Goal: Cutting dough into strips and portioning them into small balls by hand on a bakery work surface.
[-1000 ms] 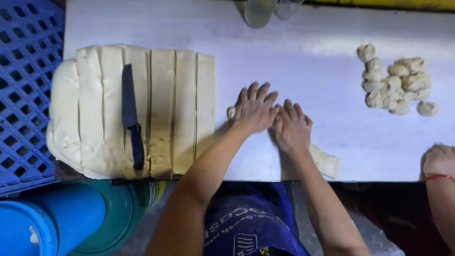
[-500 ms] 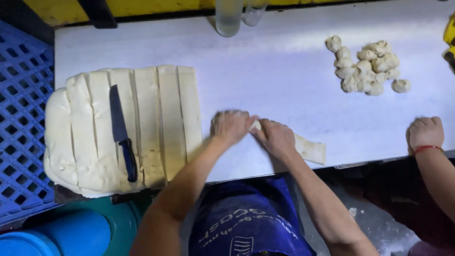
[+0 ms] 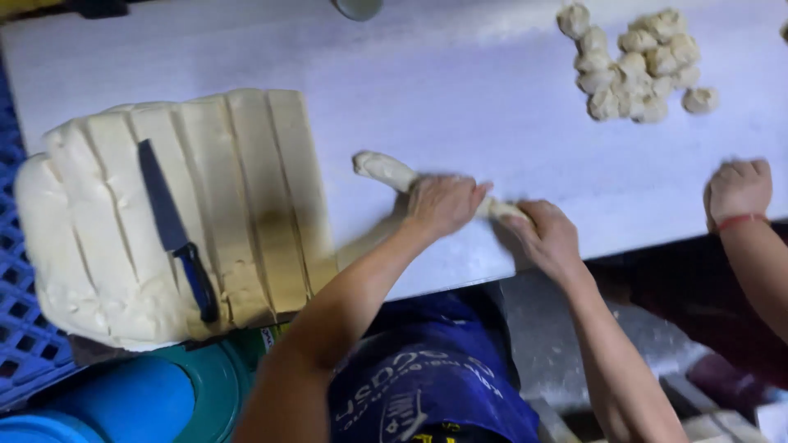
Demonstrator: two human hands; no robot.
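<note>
A strip of pale dough (image 3: 384, 170) lies across the white table (image 3: 460, 98), and both my hands press down on it. My left hand (image 3: 444, 203) covers its middle, fingers flat. My right hand (image 3: 547, 238) rests on its right end near the table's front edge. The dough's left end sticks out past my left hand. At the left lies a large slab of dough (image 3: 164, 213) cut into long strips, with a dark-bladed knife (image 3: 174, 231) lying on top.
A pile of several small dough pieces (image 3: 636, 70) sits at the far right. Another person's fist (image 3: 739, 190) with a red wristband rests at the table's right edge. A blue crate (image 3: 25, 344) and blue and green tubs (image 3: 139, 402) stand at the left.
The dough strip has been rolled longer, and its left end now pokes out beyond my left hand. My hands have spread apart along it. The view has shifted.
</note>
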